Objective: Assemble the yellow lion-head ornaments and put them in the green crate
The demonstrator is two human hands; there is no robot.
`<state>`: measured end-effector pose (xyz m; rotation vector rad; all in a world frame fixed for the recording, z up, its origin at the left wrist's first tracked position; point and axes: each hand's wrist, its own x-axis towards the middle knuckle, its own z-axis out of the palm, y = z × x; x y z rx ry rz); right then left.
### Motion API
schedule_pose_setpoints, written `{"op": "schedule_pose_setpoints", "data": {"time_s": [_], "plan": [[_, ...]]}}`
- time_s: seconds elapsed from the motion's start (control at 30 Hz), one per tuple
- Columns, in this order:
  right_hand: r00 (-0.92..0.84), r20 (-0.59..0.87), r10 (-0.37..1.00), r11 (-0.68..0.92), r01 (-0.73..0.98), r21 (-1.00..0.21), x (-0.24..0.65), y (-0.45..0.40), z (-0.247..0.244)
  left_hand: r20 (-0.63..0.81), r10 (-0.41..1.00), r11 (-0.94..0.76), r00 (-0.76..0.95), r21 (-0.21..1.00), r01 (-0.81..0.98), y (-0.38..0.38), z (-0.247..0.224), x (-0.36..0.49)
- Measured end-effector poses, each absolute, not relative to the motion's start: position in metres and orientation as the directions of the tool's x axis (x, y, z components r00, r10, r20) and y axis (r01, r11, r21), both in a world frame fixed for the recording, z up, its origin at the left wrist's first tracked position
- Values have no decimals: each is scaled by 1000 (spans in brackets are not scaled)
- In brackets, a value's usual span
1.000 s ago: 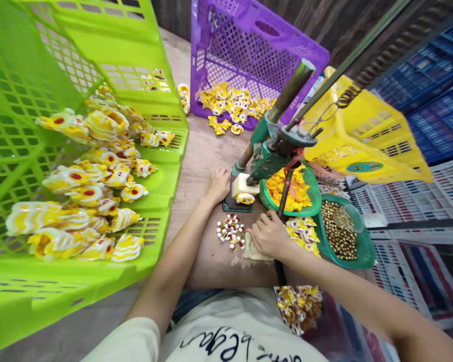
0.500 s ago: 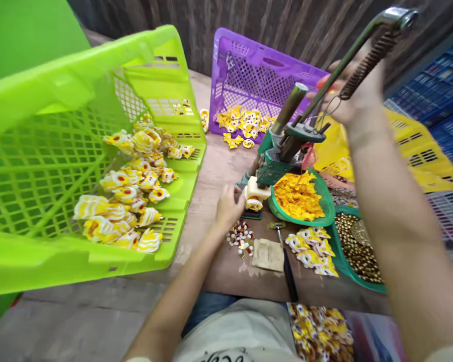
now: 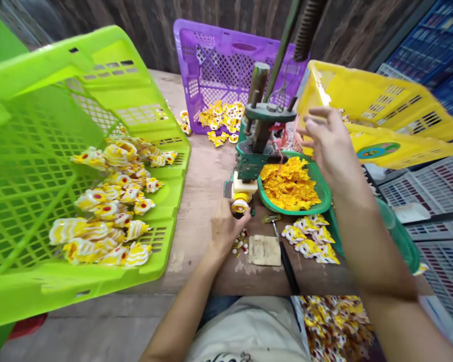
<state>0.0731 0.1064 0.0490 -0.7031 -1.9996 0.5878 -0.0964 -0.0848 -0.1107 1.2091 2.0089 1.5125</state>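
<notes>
My left hand (image 3: 225, 225) is at the foot of a green hand press (image 3: 253, 161), its thumb and fingers closed round a small yellow-and-white plastic piece (image 3: 240, 202) under the pale block of the press. Off the press lever (image 3: 283, 50), my right hand (image 3: 330, 146) hangs in the air over the right side, fingers stretched and slightly blurred, with nothing in it. Below it is a green basket (image 3: 326, 198) heaped with orange-yellow plastic pieces (image 3: 290, 183). Small red-and-white parts (image 3: 241, 244) lie close to my left wrist, partly hidden.
A lime green crate (image 3: 169, 221) with striped yellow-white pieces stands left. Behind are a purple crate (image 3: 245, 48) and a yellow crate (image 3: 396, 143). A hammer (image 3: 287, 261), a tan block (image 3: 264, 250) and flat yellow-white pieces (image 3: 309, 239) lie on the table in front.
My right hand has let go of the press lever and come down in front of the yellow crate. My left hand has shifted round the front of the piece. The view has turned right.
</notes>
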Motion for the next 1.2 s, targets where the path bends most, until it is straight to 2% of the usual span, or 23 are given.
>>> {"op": "schedule_pose_setpoints", "data": {"time_s": [0.07,0.13,0.2,0.3,0.4,0.5,0.6,0.7,0.83,0.9,1.2], "plan": [[-364,528,767,625,238,-743,95,47,35,11,815,63,-579,992,108,-100,-115,-92],[-339,396,853,488,249,-837,107,-7,13,-232,856,100,-463,951,-293,-113,-116,-84],[-314,239,919,321,241,-916,111,-46,-12,-413,877,187,-247,765,-616,-121,-113,-73],[-303,59,951,99,120,-988,109,-78,-45,-528,849,320,8,503,-803,-126,-100,-55],[-326,-14,945,-1,40,-999,108,-91,-62,-578,807,409,118,403,-819,-123,-92,-38],[-279,11,960,46,122,-991,113,-99,-68,-585,793,447,169,372,-813,-121,-93,-23],[-189,118,975,171,297,-939,127,-109,-71,-563,783,554,265,437,-708,-122,-96,-10],[-143,177,974,225,500,-836,158,-125,-78,-534,786,610,311,591,-527,-126,-95,-6],[-98,117,988,151,744,-651,203,-145,-94,-451,887,450,97,801,-395,-126,-91,-22],[-52,132,990,120,806,-579,213,-150,-107,-393,918,355,-48,872,-336,-125,-92,-33],[29,340,940,197,767,-611,194,-136,-164,-247,885,198,-396,967,-163,-120,-104,-58]]}}
